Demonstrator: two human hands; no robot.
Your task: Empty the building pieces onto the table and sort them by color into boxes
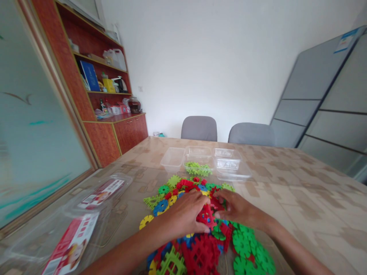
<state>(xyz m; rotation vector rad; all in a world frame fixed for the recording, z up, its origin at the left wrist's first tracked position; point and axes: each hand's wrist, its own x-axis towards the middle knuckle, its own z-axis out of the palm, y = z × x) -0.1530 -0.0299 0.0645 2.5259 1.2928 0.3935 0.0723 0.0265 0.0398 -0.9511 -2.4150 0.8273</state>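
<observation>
A heap of plastic interlocking building pieces in red, green, yellow and blue lies in front of me. My left hand point(190, 212) is over the middle of the heap, its thumb and fingers apart beside a red lattice piece point(207, 216). Facing it from the right, my right hand point(233, 208) has its thumb and fingers spread among red pieces. I see nothing gripped in either hand, though some fingertips are hidden. Green round notched pieces point(252, 250) lie at the heap's right. A light green lattice piece point(172, 263) is at the near edge.
Behind the heap stand clear plastic containers: a left one point(172, 158), a middle one point(197, 152) holding light green pieces point(197, 169), and a right one point(233, 172). Clear lids with red labels point(71, 244) lie at left. Two grey chairs point(199, 128) stand beyond the table point(301, 183).
</observation>
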